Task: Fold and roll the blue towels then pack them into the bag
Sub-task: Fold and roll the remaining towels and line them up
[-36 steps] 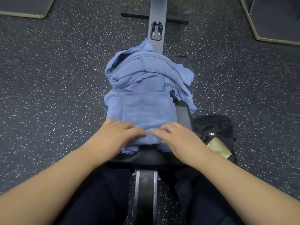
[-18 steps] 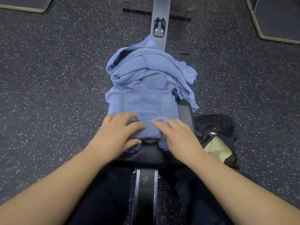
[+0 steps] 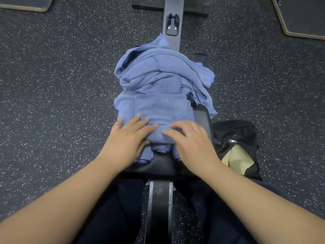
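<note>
Head camera looked down on a black padded surface (image 3: 165,166) of a gym bench, where a person sat astride in dark trousers. A folded blue terry towel (image 3: 161,110) lay flat on this surface, and its near end was turned up into a thick roll. The left hand (image 3: 126,140) rested on the left part of the roll, the fingers spread and almost straight on top of the cloth, the thumb low at the near side; it pressed the towel and did not close around it. The right hand (image 3: 191,143) lay on the right part of the roll with the fingers a little bent, the tips on the cloth; it also pressed and did not grasp. The tips of both hands came near to each other at the middle of the roll. Under the roll some loose blue edges hung toward the person.

Behind the folded towel a heap of crumpled blue towels (image 3: 163,71) was piled on the same bench, and one corner of it dropped over the right edge. A black fabric bag with a silver zipper pull (image 3: 233,132) stood on the floor just beside the bench on the right side, its mouth open, with something pale yellow (image 3: 235,159) inside. The floor was dark rubber with white speckles (image 3: 52,103). A grey metal rail (image 3: 173,18) ran away from the bench.
</note>
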